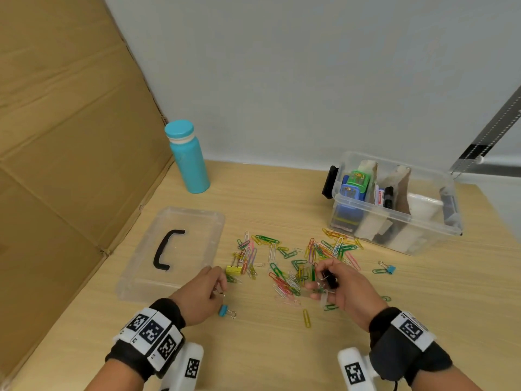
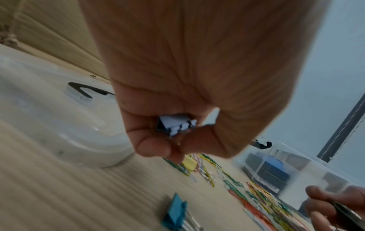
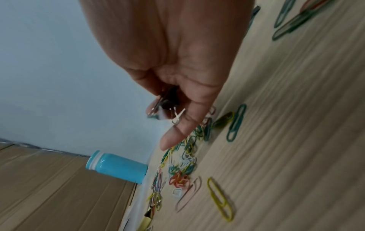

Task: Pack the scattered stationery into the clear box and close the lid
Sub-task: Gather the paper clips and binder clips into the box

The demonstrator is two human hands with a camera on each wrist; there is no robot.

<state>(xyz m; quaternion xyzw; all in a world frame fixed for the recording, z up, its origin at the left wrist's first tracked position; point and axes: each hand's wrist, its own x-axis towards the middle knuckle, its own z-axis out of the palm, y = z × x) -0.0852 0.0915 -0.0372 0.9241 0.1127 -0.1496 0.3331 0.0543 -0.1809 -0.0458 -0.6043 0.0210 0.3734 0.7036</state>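
Observation:
Coloured paper clips (image 1: 293, 263) lie scattered across the middle of the wooden table. My left hand (image 1: 205, 289) curls its fingers round a pale blue binder clip (image 2: 175, 125), just right of the clear lid (image 1: 172, 249) with its black handle. A yellow binder clip (image 1: 234, 270) lies beyond that hand and a teal one (image 1: 224, 310) beside the wrist. My right hand (image 1: 335, 286) pinches a black binder clip (image 1: 329, 279) over the pile, along with some paper clips (image 3: 153, 113). The clear box (image 1: 394, 215) stands open at the back right, with stationery inside.
A teal bottle (image 1: 187, 156) stands at the back left next to a cardboard sheet (image 1: 64, 136) leaning along the left side. A small blue binder clip (image 1: 390, 268) lies right of the pile. A lone yellow paper clip (image 1: 306, 318) lies nearer me.

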